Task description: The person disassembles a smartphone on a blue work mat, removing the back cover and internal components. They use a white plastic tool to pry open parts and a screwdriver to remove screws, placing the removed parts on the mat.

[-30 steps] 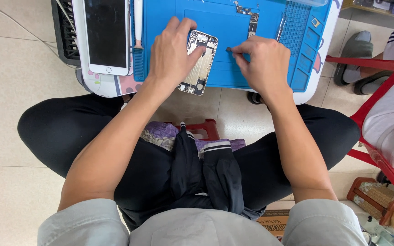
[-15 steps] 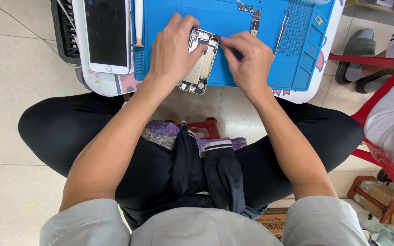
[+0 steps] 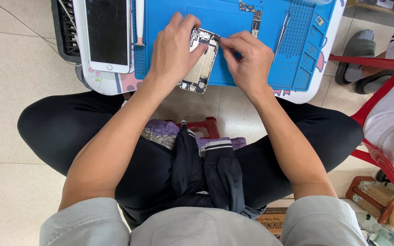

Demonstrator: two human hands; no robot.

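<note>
My left hand (image 3: 172, 57) grips the opened phone chassis (image 3: 200, 61) — long axis running away from me; right hand (image 3: 247, 61) fingertips pinch shut at its top-right corner

Your left hand (image 3: 172, 54) covers the left edge of the opened phone body (image 3: 200, 61), so you cannot see how your fingers (image 3: 192, 48) grip it there. Your right hand (image 3: 247, 61) hides whatever its fingertips pinch at the phone's upper corner. The parts inside the phone are too small to tell apart. The top edge cuts off the blue mat (image 3: 233, 18), the white phone (image 3: 107, 34) and the worktop (image 3: 306, 93).
</note>
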